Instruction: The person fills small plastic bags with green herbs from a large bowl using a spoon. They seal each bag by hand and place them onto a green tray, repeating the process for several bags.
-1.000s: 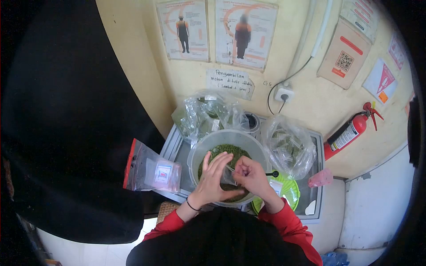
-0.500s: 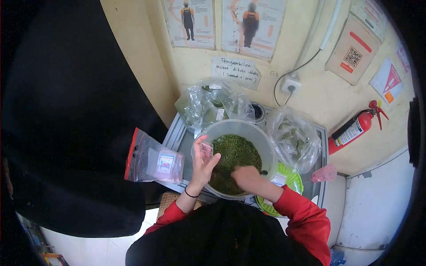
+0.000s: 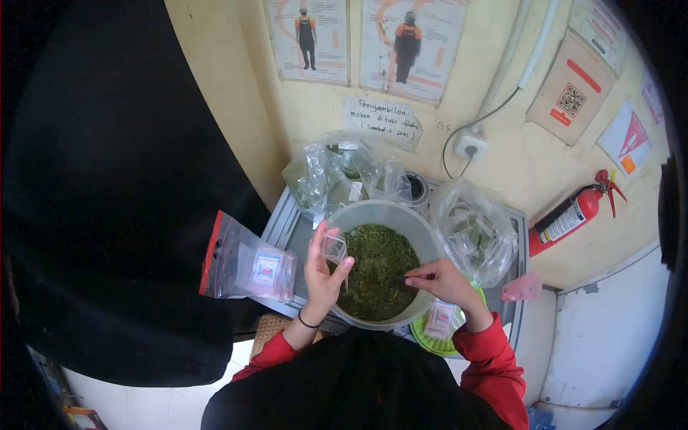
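Note:
A large round tub [image 3: 421,236] holds chopped green herbs [image 3: 378,265]. At its left rim my left hand [image 3: 324,276] holds a small clear plastic bag [image 3: 334,248], mouth open, between thumb and fingers. Over the right part of the herbs, my right hand [image 3: 441,281] pinches a thin dark utensil [image 3: 398,277], whose tip reaches toward the herbs. Beneath my right wrist lies a green lid [image 3: 459,337] with a small labelled packet [image 3: 438,319] on it.
Clear bags of greens [image 3: 344,172] [image 3: 473,229] stand behind the tub on a grey table [image 3: 276,228]. A red-edged bag of packets [image 3: 251,266] is at left, a pink cup [image 3: 522,287] at right. A fire extinguisher [image 3: 570,218] hangs on the wall.
My right hand has moved right and up from low over the herbs, and the dark utensil now shows in its fingers. My left hand stays at the rim with the clear bag.

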### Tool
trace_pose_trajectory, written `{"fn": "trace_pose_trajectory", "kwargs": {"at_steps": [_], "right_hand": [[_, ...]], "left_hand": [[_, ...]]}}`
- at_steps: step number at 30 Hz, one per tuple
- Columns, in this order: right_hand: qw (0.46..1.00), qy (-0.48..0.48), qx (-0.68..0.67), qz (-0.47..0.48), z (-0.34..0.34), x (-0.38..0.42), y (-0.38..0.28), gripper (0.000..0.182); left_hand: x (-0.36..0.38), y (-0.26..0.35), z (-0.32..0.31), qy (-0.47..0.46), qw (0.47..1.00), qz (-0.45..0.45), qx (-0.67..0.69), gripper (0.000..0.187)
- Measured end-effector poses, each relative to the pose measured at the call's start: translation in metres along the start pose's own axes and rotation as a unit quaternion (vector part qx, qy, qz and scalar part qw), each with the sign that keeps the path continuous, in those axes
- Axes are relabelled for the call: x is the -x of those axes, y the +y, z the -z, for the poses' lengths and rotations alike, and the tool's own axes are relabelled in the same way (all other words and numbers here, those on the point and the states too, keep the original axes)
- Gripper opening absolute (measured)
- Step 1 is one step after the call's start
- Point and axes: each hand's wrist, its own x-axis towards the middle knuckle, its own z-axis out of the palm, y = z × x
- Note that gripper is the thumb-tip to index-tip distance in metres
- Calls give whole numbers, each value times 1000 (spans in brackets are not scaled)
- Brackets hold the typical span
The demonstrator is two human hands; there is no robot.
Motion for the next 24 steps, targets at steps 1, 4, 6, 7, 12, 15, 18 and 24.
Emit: {"fn": "trace_pose_trajectory", "kwargs": {"at_steps": [1, 4, 6, 7, 12, 15, 18, 24], "right_hand": [[1000, 2, 4, -5, 5, 0, -2, 20], [997, 58, 51, -6, 15, 1, -15, 19], [990, 108, 88, 16, 18, 1, -17, 19], [985, 131, 103, 36, 20, 0, -17, 18], [971, 179, 136, 85, 17, -1, -38, 18], [963, 171, 176, 108, 8, -2, -41, 18], [953, 175, 200, 144, 3, -4, -36, 19], [969, 154, 180, 68, 24, 10, -31, 22]], "left_hand": [[0, 0, 0, -7, 1000, 3, -8, 71], [0, -2, -1, -32, 998, 15, -51, 71], [0, -4, -3, -56, 993, 30, -104, 69], [-1, -3, -4, -81, 986, 30, -140, 67], [-4, -1, -6, -137, 956, 20, -260, 61], [-4, 0, -6, -140, 951, 19, -276, 59], [-4, 0, -6, -141, 951, 16, -276, 60], [-5, 2, -6, -131, 958, -12, -254, 64]]}}
